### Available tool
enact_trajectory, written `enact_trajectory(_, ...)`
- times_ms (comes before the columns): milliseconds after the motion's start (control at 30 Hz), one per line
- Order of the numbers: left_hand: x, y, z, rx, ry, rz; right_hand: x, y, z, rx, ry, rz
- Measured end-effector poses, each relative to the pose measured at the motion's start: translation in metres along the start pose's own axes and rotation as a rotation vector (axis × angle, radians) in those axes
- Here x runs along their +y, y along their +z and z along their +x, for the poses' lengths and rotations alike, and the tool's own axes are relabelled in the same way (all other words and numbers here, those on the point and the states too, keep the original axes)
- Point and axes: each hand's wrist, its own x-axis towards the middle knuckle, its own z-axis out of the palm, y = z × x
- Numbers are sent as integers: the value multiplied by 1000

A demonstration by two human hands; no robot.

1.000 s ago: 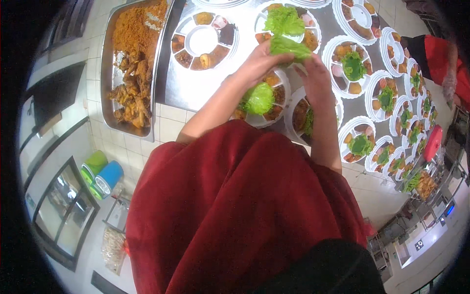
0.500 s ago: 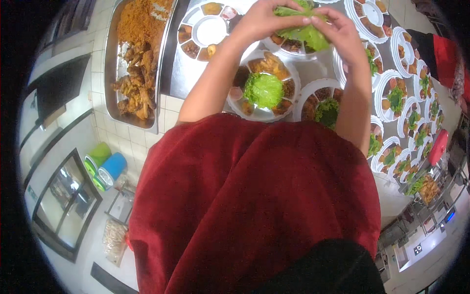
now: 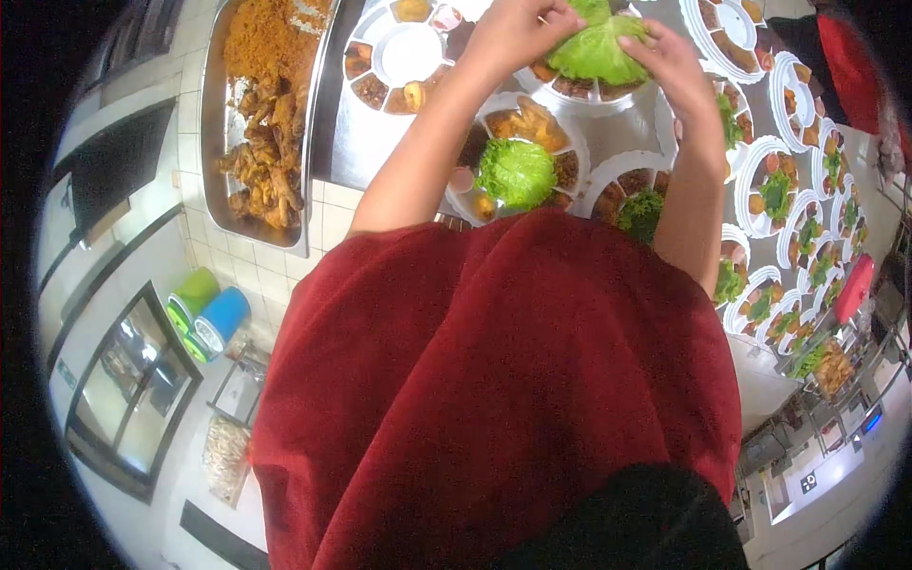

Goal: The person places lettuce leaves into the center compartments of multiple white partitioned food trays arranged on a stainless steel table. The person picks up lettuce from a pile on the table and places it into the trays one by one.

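Main change over the last half second: the gap between the hands. The thumb tips had nearly met over a bunched lettuce leaf (image 3: 598,57); at this reading they were apart, with the leaf spread broad and flatter between them. It was over the far plate (image 3: 581,106), covering much of that plate's middle, with filled compartments showing below its lower edge. We could not tell whether it touched the plate or hung just above. More green showed at its upper edge; one leaf or two, we could not decide.

Fingers: the right hand (image 3: 676,71) was closed lightly on the leaf's right side, thumb on the near face and fingers behind. The left hand (image 3: 508,36) had its fingers curled in, nearly closed, with the tips at the leaf's left edge; whether they gripped it, we could not tell.

Reading: we took the wider hold as a change from handling the leaf as a bunch to opening it out. We judged the placing well along but unfinished, since the right hand had not let go.

Surroundings: the near plate (image 3: 582,161) bore a lettuce piece (image 3: 518,174) on its middle, much as half a second earlier. The plate to the left showed its white central well (image 3: 408,57). Beyond it was a metal tray (image 3: 310,190) of fried pieces (image 3: 266,161).
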Motion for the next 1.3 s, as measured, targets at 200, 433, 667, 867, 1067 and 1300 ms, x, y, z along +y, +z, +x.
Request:
enact_trajectory(200,-77,69,65,204,266,787,50,15,52,180,94,-882)
enact_trajectory(433,-67,75,58,340,392,745,36,30,39,371,-9,-1052)
enact_trajectory(667,-34,27,28,-26,204,332,44,-9,12,83,25,-239)
enact_trajectory(867,-75,70,64,222,308,808,35,20,35,311,77,-1122)
enact_trajectory(1067,-84,84,67,268,345,925,25,38,20,531,-90,-1072)
enact_trajectory(1300,-82,82,63,363,373,856,40,61,30,457,-159,-1125)
